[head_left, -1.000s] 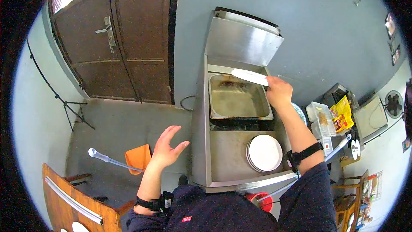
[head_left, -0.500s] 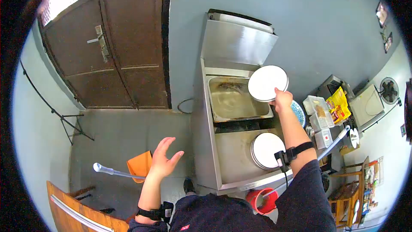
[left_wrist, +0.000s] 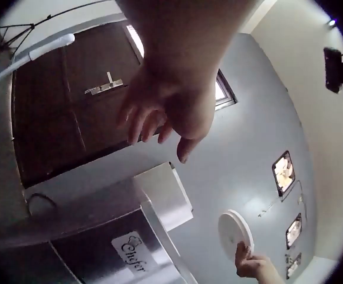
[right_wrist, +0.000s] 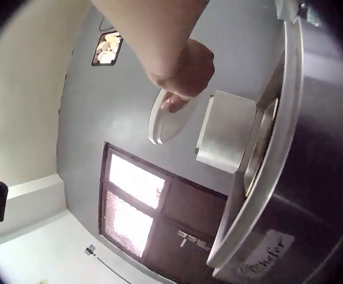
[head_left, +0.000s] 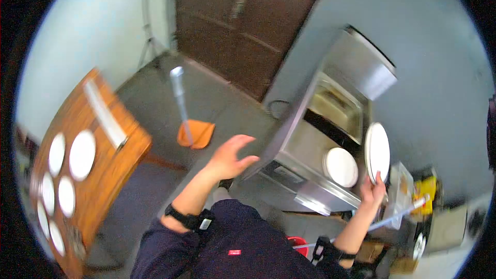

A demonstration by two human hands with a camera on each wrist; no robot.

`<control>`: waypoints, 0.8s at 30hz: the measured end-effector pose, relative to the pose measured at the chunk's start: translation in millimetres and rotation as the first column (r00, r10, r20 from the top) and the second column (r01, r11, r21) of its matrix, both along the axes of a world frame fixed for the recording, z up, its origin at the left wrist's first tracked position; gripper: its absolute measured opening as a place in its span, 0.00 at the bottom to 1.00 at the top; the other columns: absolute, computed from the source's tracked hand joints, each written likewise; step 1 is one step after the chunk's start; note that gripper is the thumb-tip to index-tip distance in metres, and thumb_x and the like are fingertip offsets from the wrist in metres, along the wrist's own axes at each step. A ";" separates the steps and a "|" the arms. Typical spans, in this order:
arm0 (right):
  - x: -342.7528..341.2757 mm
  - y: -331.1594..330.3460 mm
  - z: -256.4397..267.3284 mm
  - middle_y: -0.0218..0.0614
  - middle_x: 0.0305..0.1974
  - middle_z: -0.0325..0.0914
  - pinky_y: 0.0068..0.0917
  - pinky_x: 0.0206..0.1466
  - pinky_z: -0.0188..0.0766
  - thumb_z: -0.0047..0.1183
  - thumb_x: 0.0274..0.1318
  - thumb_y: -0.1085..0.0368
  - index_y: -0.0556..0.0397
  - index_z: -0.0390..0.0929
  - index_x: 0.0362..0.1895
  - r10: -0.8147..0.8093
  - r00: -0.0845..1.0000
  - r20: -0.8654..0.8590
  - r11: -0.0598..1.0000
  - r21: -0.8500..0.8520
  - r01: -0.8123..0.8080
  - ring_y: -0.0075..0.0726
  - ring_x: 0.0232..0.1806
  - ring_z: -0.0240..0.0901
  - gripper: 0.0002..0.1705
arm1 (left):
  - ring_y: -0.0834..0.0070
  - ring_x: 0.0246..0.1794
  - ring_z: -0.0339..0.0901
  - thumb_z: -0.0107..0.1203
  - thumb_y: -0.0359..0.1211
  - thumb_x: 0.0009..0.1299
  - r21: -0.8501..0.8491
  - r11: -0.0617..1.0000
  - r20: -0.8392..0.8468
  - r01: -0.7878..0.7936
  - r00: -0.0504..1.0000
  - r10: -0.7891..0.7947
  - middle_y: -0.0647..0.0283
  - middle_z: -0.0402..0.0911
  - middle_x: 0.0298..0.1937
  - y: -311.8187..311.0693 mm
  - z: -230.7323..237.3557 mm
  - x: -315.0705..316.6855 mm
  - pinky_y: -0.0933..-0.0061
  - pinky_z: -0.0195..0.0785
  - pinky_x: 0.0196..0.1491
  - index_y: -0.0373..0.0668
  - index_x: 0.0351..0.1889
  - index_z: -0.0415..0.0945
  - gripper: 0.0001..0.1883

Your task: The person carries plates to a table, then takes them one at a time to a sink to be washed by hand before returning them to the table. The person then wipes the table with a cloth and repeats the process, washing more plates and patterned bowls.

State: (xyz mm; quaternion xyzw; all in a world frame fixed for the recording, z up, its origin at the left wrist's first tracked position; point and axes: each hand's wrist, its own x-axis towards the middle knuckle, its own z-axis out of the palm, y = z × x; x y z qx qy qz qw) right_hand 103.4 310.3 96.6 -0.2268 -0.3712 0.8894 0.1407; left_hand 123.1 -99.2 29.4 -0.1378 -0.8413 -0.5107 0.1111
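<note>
White plates (head_left: 377,151) stand nearly on edge, gripped at the lower rim by my right hand (head_left: 373,191). Two stacked rims show in the right wrist view, where the fingers lie against the plates' face (right_wrist: 172,121). This hand is beside the right side of the steel unit (head_left: 304,139). A stack of round white plates (head_left: 341,168) rests on the unit's front surface, left of the held ones. My left hand (head_left: 227,157) hovers over the floor with nothing in it, its thumb spread from the fingers; the left wrist view shows its fingers (left_wrist: 150,124) loosely bent.
Behind the plate stack sits a metal basin (head_left: 338,104) below a raised steel lid (head_left: 364,62). A wooden table (head_left: 116,168) at left carries several white plates (head_left: 82,155). An orange dustpan (head_left: 199,134) stands on the floor. Clear containers (head_left: 401,188) and a red bucket (head_left: 298,244) are at right.
The head view has swung left, bringing the wooden table's plates into sight. My right hand has drawn the held plates back from beside the basin, toward my body. The left hand stays raised.
</note>
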 end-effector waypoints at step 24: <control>124.3 -389.3 -56.6 0.46 0.46 0.68 0.43 0.46 0.67 0.50 0.47 0.67 0.66 0.61 0.50 0.945 0.319 0.069 0.299 0.208 -0.931 0.44 0.46 0.68 0.25 | 0.61 0.44 0.69 0.61 0.39 0.51 -0.159 -0.009 0.235 -0.987 -0.047 0.971 0.53 0.69 0.48 -239.5 -47.2 538.7 0.68 0.63 0.48 0.37 0.48 0.66 0.28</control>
